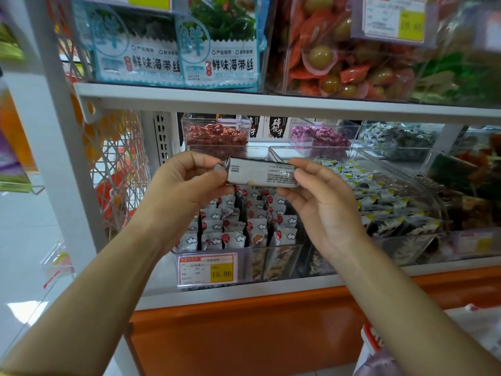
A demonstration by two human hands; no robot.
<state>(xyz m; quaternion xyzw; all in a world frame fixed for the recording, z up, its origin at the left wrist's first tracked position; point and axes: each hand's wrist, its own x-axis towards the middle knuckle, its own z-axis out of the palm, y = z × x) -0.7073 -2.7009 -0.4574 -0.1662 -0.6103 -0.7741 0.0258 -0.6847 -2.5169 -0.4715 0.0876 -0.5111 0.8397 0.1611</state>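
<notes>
The left hand (184, 183) curls its fingers and thumb round the left end of a small grey snack packet (261, 173), pinching it, while the right hand (320, 196) pinches the packet's right end between thumb and bent fingers. The packet lies level, its long axis running left to right, its printed back turned toward the camera, spanning the gap between the two hands. It is held up in front of the shelf, above a clear bin (271, 256) of similar white packets that carries a price tag (207, 268) reading 15.80. Farther back stand tubs of red sweets (215, 137) and purple sweets (320, 138); on the shelf above are seaweed bags (219, 44).
</notes>
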